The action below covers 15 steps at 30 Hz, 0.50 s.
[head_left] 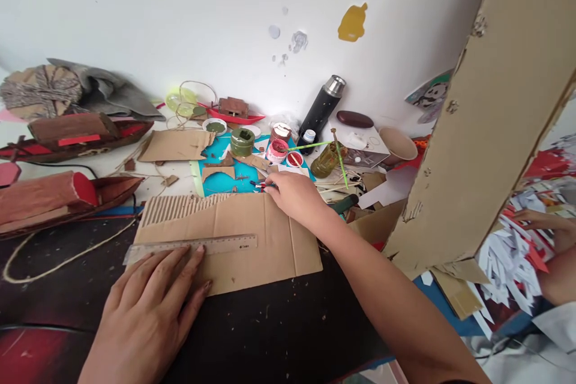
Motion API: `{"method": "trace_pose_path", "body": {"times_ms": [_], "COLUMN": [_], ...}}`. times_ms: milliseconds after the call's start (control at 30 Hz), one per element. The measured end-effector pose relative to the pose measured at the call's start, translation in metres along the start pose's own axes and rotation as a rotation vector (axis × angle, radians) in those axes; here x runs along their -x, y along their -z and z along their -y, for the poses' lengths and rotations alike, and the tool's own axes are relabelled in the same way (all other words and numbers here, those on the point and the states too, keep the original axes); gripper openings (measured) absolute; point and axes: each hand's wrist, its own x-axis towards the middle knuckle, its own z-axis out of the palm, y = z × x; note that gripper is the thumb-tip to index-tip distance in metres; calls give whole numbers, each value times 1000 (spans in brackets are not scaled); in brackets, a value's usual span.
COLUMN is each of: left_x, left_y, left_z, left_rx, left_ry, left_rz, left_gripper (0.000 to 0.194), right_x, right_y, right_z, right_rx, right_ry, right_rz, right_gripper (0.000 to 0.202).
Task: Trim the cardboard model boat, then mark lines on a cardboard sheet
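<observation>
On the near part of the dark bench [279, 336], a flat sheet of brown cardboard [252, 240] lies with a clear plastic ruler [191, 247] set lengthwise across it, near its near edge. The left hand [148, 306] lies palm down on the ruler's left half, fingers spread and flat rather than clenched; it reads as a press to keep ruler and sheet from sliding. The cardboard's far-left corner has its top layer stripped, so the ribbed core shows.

The right hand [294, 195] reaches to the sheet's far edge, where its fingers close around a small red, white and black pen-like thing [260, 185]; whether it is a marker or a cutter I cannot tell. It sits at the border of a turquoise mat [234, 177] that carries cardboard scraps.

Counted: one ruler, one worked sheet. Beyond the mat stand one green paint jar [242, 142], two open pots of red paint [284, 153] and one black flask [324, 105] leaning against the wall. On the left I count three cardboard model boats [67, 135] painted red and brown, plus a smaller red boat [234, 113] far back. A length of twine [58, 261] curls on the bench at the near left.

A big cardboard panel [490, 108] stands tilted at the right, blocking much behind it, with white and red paper cuttings [513, 252] heaped beside it, where another person's arm [549, 222] shows.
</observation>
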Motion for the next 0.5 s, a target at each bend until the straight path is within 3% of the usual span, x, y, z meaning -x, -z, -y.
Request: {"method": "trace_pose_path", "body": {"times_ms": [300, 500], "left_x": [-6, -5], "left_y": [-1, -1], "left_z": [-2, -1], "left_rx": [-13, -8], "left_ry": [-28, -21], "left_rz": [-43, -61], "left_gripper": [57, 55], "right_x": [-31, -30], "right_y": [4, 8], "right_z": [7, 9], "right_rx": [155, 101], "right_ry": [107, 137], "right_rz": [125, 38], "right_gripper": [26, 17]}}
